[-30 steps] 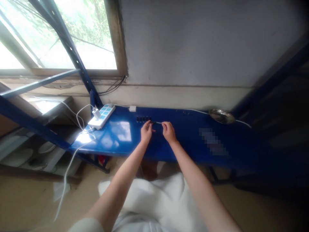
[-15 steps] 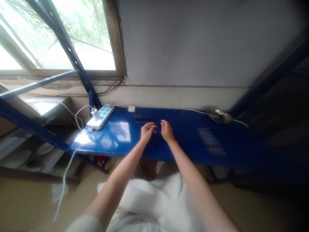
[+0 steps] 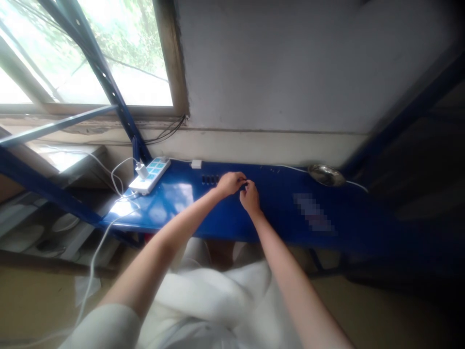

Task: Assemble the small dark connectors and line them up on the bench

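Over the blue table (image 3: 225,220), my left hand (image 3: 231,183) and my right hand (image 3: 250,198) meet fingertip to fingertip. Both are closed in a pinch. Whatever lies between the fingers is too small and too covered to make out. My left hand reaches across with its back turned up and hides part of the table behind it. Just left of it stands a short row of small black pieces (image 3: 208,180), the right end of the row partly covered by the hand. Tiny loose bits (image 3: 275,170) lie farther back, beyond my right hand.
A white power strip (image 3: 154,174) with a plugged-in charger (image 3: 142,170) lies at the table's left end, its cord (image 3: 95,252) hanging over the edge. A white adapter (image 3: 196,164) sits at the back. A shiny metal dish (image 3: 327,175) and a blurred-out patch (image 3: 314,213) are at right.
A small black piece showed between both hands before; it is now hidden. My left hand has turned over and moved right, its fingertips now against those of my right hand.
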A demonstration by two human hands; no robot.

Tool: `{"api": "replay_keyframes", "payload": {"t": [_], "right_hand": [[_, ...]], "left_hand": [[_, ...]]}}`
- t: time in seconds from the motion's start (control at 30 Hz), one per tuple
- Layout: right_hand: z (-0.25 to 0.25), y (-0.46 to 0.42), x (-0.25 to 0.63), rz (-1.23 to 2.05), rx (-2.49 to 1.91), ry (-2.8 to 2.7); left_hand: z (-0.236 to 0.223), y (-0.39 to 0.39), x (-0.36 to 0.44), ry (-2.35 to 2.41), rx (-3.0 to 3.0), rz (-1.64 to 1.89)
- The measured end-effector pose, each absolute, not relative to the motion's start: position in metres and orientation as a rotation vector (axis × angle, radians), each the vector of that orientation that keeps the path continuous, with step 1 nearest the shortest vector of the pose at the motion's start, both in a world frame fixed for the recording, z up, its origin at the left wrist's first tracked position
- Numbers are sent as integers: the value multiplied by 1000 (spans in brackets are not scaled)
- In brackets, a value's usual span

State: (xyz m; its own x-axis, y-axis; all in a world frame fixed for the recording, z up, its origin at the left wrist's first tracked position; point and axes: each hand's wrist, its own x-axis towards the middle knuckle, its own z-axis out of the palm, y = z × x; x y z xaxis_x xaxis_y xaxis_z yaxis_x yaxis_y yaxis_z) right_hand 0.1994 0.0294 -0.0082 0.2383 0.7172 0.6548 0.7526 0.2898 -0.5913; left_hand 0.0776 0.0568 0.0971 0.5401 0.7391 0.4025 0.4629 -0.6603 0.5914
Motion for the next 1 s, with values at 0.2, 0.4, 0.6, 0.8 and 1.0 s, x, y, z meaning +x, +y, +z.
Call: {"api": "replay_keyframes", "payload": {"t": [0.2, 0.4, 0.6, 0.8, 1.0], "right_hand": [[-10, 32, 201, 38, -1548, -1445], [-10, 32, 202, 69, -1532, -1453], [-9, 31, 202, 1, -1516, -1497], [-8, 29, 201, -6, -1501, -1511], [-7, 28, 202, -6, -1457, -1529]], "left_hand": [[108, 64, 90, 875, 2504, 689], [110, 75, 97, 876, 2559, 607], [125, 100, 88, 913, 2739, 610], [114, 115, 67, 1139, 2666, 529], [98, 119, 60, 1241, 2681, 486]]}}
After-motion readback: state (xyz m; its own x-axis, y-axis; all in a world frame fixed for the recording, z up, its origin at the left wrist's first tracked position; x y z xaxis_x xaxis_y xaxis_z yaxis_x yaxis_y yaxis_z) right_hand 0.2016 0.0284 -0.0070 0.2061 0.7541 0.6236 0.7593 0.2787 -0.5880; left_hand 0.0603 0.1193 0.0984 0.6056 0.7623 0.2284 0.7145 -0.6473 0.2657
